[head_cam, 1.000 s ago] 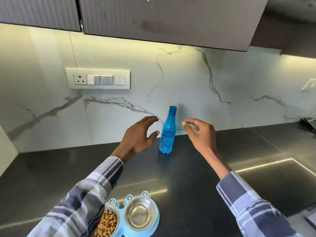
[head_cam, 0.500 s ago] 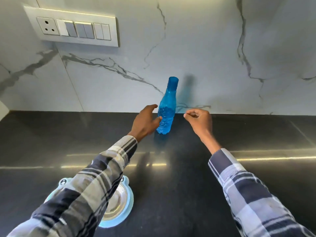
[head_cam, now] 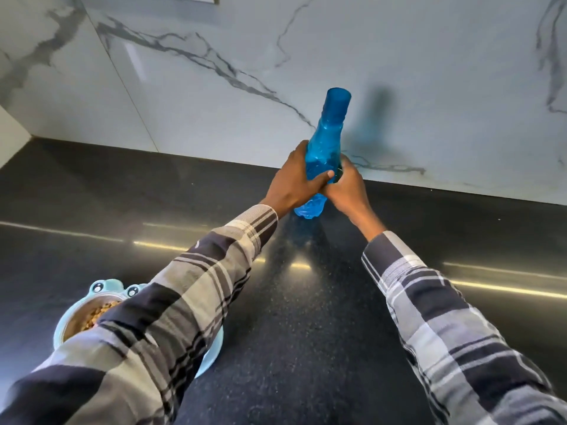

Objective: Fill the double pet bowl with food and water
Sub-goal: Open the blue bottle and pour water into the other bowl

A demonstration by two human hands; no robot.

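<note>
Both my hands wrapped round blue bottle point(head_cam: 327, 139): left hand point(head_cam: 296, 182), right hand point(head_cam: 348, 185). Bottle upright on dark counter point(head_cam: 306, 302). Pet bowl point(head_cam: 92, 305) near left, kibble point(head_cam: 95, 314) inside.

A home kitchen is showing here: a dark speckled stone desk point(head_cam: 306, 302) is running left to right, meeting a glossy white marble-veined backsplash point(head_cam: 184, 102) at the far side, and a pet bowl point(head_cam: 101, 289) holding kibble is sitting near left.
</note>
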